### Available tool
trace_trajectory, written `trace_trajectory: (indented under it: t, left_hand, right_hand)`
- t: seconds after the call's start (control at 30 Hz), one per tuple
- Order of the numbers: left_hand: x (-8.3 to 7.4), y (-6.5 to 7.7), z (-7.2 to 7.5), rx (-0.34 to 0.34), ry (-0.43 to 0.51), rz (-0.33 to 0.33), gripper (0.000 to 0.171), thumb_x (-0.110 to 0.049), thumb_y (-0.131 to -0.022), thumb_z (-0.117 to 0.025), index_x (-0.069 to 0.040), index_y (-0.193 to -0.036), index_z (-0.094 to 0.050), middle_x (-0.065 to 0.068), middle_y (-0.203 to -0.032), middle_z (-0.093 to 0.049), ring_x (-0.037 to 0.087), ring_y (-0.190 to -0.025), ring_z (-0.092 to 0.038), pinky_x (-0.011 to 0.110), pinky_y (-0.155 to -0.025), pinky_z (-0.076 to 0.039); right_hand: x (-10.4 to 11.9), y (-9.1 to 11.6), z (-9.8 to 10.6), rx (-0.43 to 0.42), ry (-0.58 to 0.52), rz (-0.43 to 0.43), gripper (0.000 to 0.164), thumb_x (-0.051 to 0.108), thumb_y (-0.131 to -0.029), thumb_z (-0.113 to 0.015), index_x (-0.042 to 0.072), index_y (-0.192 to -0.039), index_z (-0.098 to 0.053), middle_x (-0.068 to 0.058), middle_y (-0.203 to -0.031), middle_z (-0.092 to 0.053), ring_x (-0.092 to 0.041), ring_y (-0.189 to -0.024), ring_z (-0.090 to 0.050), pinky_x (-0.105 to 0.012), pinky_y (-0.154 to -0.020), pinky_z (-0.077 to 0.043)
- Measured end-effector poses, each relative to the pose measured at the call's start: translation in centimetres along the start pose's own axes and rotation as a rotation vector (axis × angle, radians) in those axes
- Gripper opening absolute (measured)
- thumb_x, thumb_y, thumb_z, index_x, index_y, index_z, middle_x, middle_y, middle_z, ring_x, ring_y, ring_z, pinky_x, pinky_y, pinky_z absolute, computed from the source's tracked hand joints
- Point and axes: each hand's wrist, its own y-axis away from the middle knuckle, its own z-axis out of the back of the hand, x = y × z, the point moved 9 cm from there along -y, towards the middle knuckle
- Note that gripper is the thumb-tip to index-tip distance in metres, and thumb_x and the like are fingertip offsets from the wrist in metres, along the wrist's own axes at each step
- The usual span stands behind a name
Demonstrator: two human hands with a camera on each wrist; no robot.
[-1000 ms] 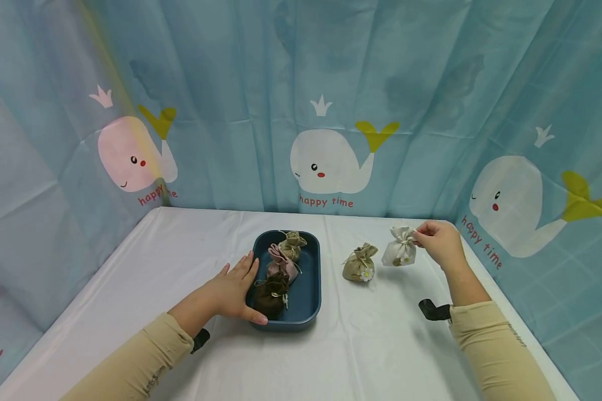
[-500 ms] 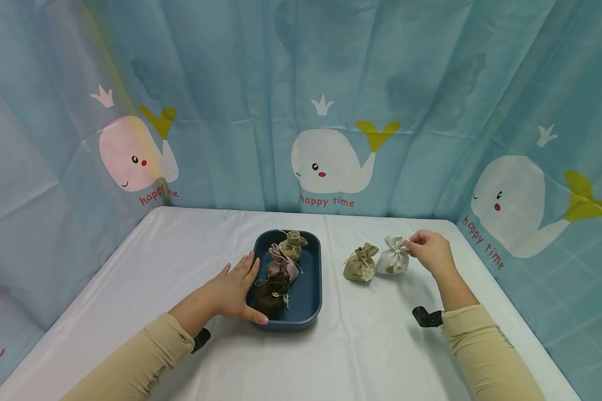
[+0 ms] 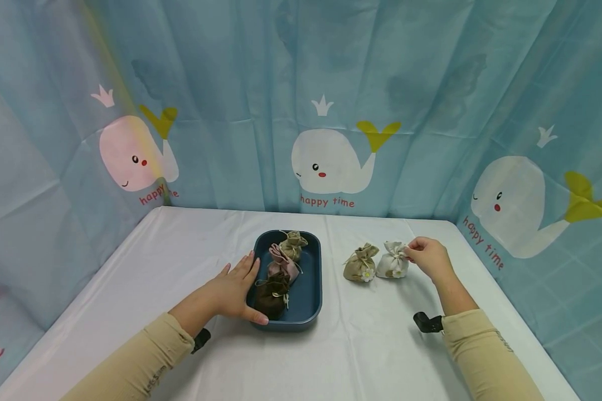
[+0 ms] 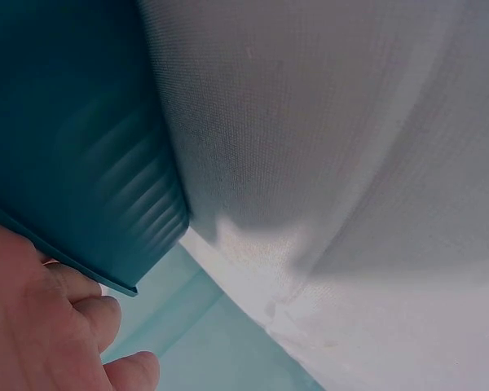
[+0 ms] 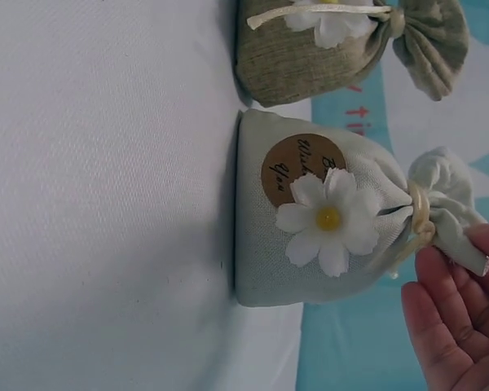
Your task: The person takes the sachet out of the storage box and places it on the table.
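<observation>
My right hand (image 3: pixel 430 259) pinches the gathered neck of a white drawstring pouch (image 5: pixel 310 244), which stands upright on the table. A white daisy (image 5: pixel 328 218) and a round brown label adorn its front. Just left of it stands a tan pouch (image 3: pixel 359 265) with a daisy. My left hand (image 3: pixel 232 288) rests with spread, straight fingers along the left rim of a dark blue tray (image 3: pixel 308 289). In the left wrist view its fingers lie at the rim of the tray's ribbed wall (image 4: pixel 122 171). Inside the tray sit a brown pouch (image 3: pixel 270 301), a pink pouch (image 3: pixel 281 267) and an olive-tan pouch (image 3: pixel 293 245).
A white cloth (image 3: pixel 371 345) covers the table. Blue curtains (image 3: pixel 221 156) with printed whales enclose its back and sides. The pouches in the tray line its left half, and its right half shows bare floor. A black wrist-worn device (image 3: pixel 427 322) juts from the right cuff.
My right hand has moved left and down with the white pouch, which came from above the table to stand beside the tan pouch. The left hand and the tray have stayed put.
</observation>
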Motion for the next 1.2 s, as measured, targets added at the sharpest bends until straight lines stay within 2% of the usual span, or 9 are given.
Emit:
trace_trajectory:
  t: [0.17, 0.33, 0.57, 0.93, 1.2]
  left_hand:
    - [0.0, 0.0, 0.0, -0.009, 0.001, 0.003, 0.135, -0.089, -0.05, -0.049, -0.005, -0.147, -0.007, 0.015, -0.152, 0.004, 0.03, -0.14, -0.002, 0.058, -0.106, -0.012]
    - [0.2, -0.3, -0.3, -0.008, -0.002, 0.008, 0.136, -0.089, -0.049, -0.048, -0.005, -0.147, -0.006, 0.014, -0.152, 0.005, 0.029, -0.14, -0.001, 0.058, -0.106, -0.011]
    - [-0.2, 0.2, 0.2, -0.008, 0.001, -0.005, 0.134, -0.088, -0.052, -0.05, -0.005, -0.147, -0.007, 0.016, -0.152, 0.004, 0.03, -0.14, -0.002, 0.059, -0.105, -0.011]
    - [-0.1, 0.2, 0.2, -0.007, 0.006, -0.007, 0.133, -0.087, -0.053, -0.051, -0.003, -0.147, -0.007, 0.017, -0.152, 0.003, 0.032, -0.139, -0.004, 0.06, -0.105, -0.01]
    - [-0.1, 0.2, 0.1, 0.011, 0.004, 0.003, 0.134, -0.088, -0.053, -0.05, -0.004, -0.147, -0.005, 0.015, -0.152, 0.004, 0.03, -0.14, -0.002, 0.058, -0.106, -0.01]
  right_hand:
    - [0.1, 0.2, 0.3, 0.017, 0.034, -0.001, 0.021, 0.024, -0.089, -0.058, 0.003, -0.09, -0.064, -0.013, -0.088, -0.065, -0.024, -0.079, -0.056, -0.033, -0.062, -0.043]
    - [0.1, 0.4, 0.6, 0.032, 0.032, -0.018, 0.029, 0.03, -0.089, -0.058, 0.003, -0.098, -0.064, -0.016, -0.098, -0.063, -0.028, -0.087, -0.055, -0.036, -0.065, -0.045]
    - [0.2, 0.4, 1.6, -0.011, 0.021, -0.006, 0.032, 0.034, -0.09, -0.057, 0.004, -0.1, -0.065, -0.017, -0.102, -0.062, -0.031, -0.092, -0.054, -0.042, -0.07, -0.045]
    - [2.3, 0.2, 2.5, -0.063, -0.001, 0.07, 0.031, 0.033, -0.089, -0.058, 0.004, -0.1, -0.066, -0.016, -0.099, -0.063, -0.03, -0.09, -0.056, -0.042, -0.071, -0.046]
    - [3.6, -0.2, 2.7, -0.069, -0.001, 0.095, 0.032, 0.034, -0.089, -0.058, 0.005, -0.102, -0.065, -0.015, -0.101, -0.063, -0.03, -0.092, -0.057, -0.042, -0.073, -0.048]
